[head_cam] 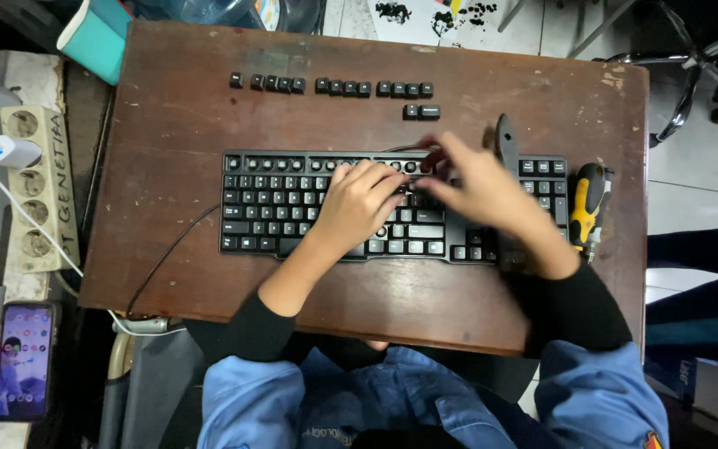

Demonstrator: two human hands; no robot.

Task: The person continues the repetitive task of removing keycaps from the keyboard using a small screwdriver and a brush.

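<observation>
Both hands' grip, left hand (357, 204) and right hand (479, 191), unclear over black keyboard (276, 204)

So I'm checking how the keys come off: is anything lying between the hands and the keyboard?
Nothing visible does. Both the left hand and the right hand already rest directly on the black keyboard, fingers meeting near its top row. The yellow-handled screwdriver lies off to the right, and the removed keycaps sit in a row behind the keyboard.
</observation>
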